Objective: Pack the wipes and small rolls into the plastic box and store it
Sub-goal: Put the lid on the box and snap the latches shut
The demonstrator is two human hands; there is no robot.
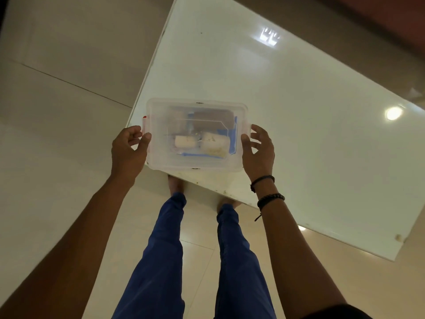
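A clear plastic box [197, 111] with its lid on is at the near left corner of the white table [299, 111]; whether it rests there or is lifted I cannot tell. Red clips show at its left end. Through the lid I see two small white rolls [184, 142] [216, 143] side by side, and a flat blue-and-brown pack of wipes [212, 117] behind them. My left hand [128, 150] grips the box's left end, thumb by the clip. My right hand [258, 150] holds the right end, fingers curled around the rim.
The glossy table top reflects ceiling lights [393, 113]. Its near edge [230, 192] runs diagonally just past my legs in blue trousers [161, 261]. Pale tiled floor [57, 111] lies to the left and below. Bracelets sit on my right wrist.
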